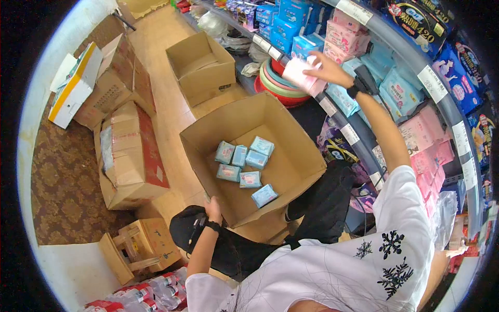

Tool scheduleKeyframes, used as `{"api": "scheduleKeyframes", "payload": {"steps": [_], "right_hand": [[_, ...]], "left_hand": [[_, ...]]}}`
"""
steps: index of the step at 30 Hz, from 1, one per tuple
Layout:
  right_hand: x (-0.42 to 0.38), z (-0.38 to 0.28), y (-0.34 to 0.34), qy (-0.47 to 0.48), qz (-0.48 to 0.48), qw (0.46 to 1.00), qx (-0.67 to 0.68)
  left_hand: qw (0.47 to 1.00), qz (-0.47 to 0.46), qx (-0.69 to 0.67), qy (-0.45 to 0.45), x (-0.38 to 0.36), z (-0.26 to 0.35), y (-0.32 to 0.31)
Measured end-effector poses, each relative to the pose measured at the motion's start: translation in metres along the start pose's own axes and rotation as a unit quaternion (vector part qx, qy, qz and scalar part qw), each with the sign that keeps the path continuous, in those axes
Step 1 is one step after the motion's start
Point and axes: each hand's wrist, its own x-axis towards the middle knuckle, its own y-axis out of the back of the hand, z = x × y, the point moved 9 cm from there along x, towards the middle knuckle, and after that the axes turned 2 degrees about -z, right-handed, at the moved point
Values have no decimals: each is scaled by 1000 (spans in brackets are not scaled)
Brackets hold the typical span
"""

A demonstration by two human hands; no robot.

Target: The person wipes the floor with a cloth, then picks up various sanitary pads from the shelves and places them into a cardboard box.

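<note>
My right hand (327, 70), with a dark band at its wrist, is closed around a pale pink pack (302, 75) at the front edge of the shelf. My left hand (213, 210) grips the near left rim of a large open cardboard box (195, 151) in front of me. Inside that box lie several small light-blue packs (257, 159), spread loosely over the bottom. Pink boxes (343, 37) and light-blue packs (397, 89) sit on the shelf around my right hand.
A second open carton (205, 86) stands beyond the box. Closed cartons (132, 151) and a wooden stool (148, 244) are on the left. Stacked plastic basins (278, 86) sit under the shelf edge, and wrapped bottles (150, 291) lie at the lower left.
</note>
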Motion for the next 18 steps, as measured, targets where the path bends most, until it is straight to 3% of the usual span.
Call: {"api": "scheduleKeyframes", "payload": {"steps": [2, 4, 5, 7, 8, 10, 11, 12, 13, 15, 16, 18], "right_hand": [[-14, -23, -11, 17, -48, 994, 94], [-9, -8, 14, 140, 155, 977, -46], [-5, 0, 22, 141, 156, 977, -47], [0, 27, 49, 49, 227, 964, -133], [5, 40, 50, 51, 226, 963, -135], [20, 90, 17, -102, 35, 980, -167], [19, 81, 11, -95, 9, 976, -198], [20, 74, 3, -109, 5, 961, -256], [25, 83, -6, -78, 83, 943, -313], [19, 83, -19, -87, 127, 914, -374], [17, 85, -28, -164, 72, 908, -378], [15, 66, -27, -149, 98, 895, -408]], "left_hand": [[999, 44, 6, -17, 5, -1, 5], [998, 50, -3, -31, 26, -26, 10], [997, 57, -9, -42, 25, -22, 11], [999, 40, -17, -24, 3, -1, 10], [999, 23, -24, -6, -8, 8, 6], [1000, 21, -7, 10, 5, -9, 10], [999, 19, 12, 25, 14, -21, 11], [999, 20, 8, 24, 22, -29, 9], [998, 53, 8, 14, 28, -37, 13], [996, 86, 11, 3, 29, -42, 22], [999, 52, -2, 10, 30, -43, 17], [1000, 19, -17, 13, 33, -42, 12]]}}
